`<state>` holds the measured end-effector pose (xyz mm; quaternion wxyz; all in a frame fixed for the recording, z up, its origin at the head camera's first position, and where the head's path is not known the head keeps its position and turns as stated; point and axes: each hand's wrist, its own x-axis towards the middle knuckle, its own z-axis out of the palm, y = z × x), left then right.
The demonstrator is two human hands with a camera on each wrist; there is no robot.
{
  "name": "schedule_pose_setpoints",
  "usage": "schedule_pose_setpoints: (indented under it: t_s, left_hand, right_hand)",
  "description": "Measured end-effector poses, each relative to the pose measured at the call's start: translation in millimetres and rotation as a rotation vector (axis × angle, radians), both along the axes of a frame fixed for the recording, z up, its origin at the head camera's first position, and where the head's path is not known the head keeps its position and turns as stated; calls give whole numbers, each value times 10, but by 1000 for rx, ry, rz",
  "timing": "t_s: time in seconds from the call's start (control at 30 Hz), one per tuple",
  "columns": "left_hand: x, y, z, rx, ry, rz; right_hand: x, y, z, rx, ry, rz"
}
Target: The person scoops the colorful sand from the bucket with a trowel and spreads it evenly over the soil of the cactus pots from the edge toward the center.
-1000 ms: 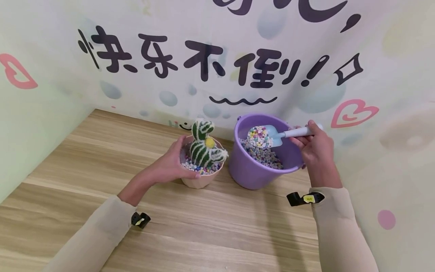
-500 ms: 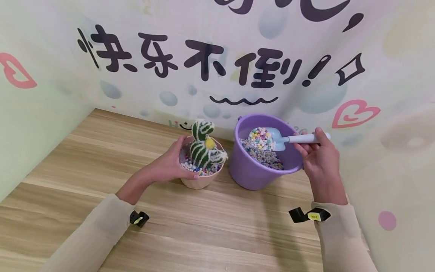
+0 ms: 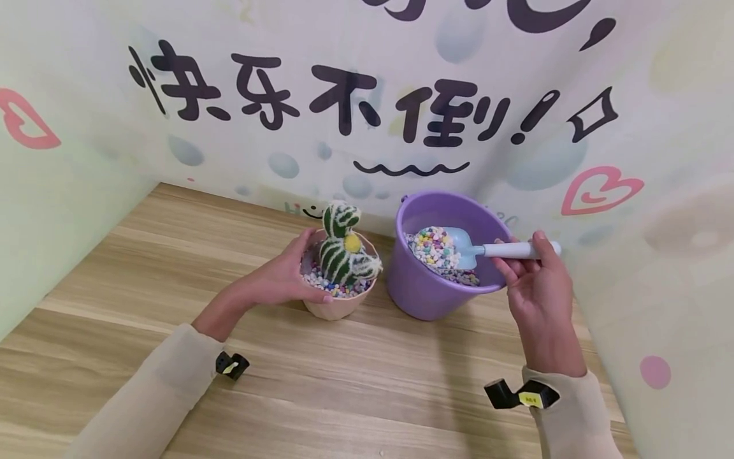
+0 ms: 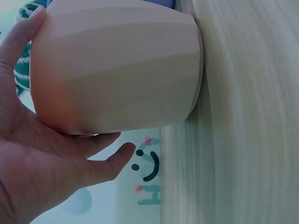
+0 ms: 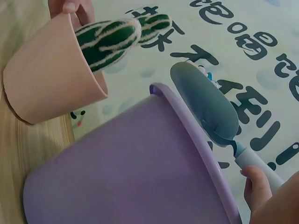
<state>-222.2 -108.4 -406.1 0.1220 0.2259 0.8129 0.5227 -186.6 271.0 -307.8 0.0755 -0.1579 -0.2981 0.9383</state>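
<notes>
My left hand grips the side of a pale pink faceted pot, its thumb at the rim. In the pot stands a green cactus with white fuzzy stripes and a yellow ball, and colourful pebbles lie around its base. My right hand holds a small trowel by its white handle. The trowel's light blue blade carries a heap of multicoloured pebbles over the mouth of a purple bucket. More pebbles lie inside the bucket. From the right wrist, the blade's underside shows above the bucket's rim.
Pot and bucket stand side by side on a wood-grain table. Close behind them hangs a printed backdrop with large black characters. A pale wall surface borders the table on the right, and another is on the left.
My right hand has moved slightly right and toward me, and the loaded trowel has come nearer the bucket's front rim. The left hand and pot have stayed nearly in place.
</notes>
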Motion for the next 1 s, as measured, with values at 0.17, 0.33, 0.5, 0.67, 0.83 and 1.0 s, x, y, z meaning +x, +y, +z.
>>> schedule_pose_setpoints:
  t_s: [0.17, 0.33, 0.5, 0.67, 0.83, 1.0]
  left_hand:
    - [-15, -21, -5, 8, -3, -18]
    - [-32, -32, -7, 21, -24, -38]
    - [-41, -55, 1, 46, -57, -59]
    - [-56, -65, 16, 41, -60, -73]
    - [-60, -66, 28, 45, -70, -79]
    - [-54, -69, 24, 48, -74, -80]
  right_hand:
    - [90, -60, -51, -11, 20, -1]
    - [181, -132, -117, -31, 19, -2]
    - [233, -217, -161, -40, 19, -5]
    - [290, -286, -176, -29, -5, -38]
    - [354, -355, -213, -19, -18, -56]
    - [406, -409, -244, -16, -23, -74]
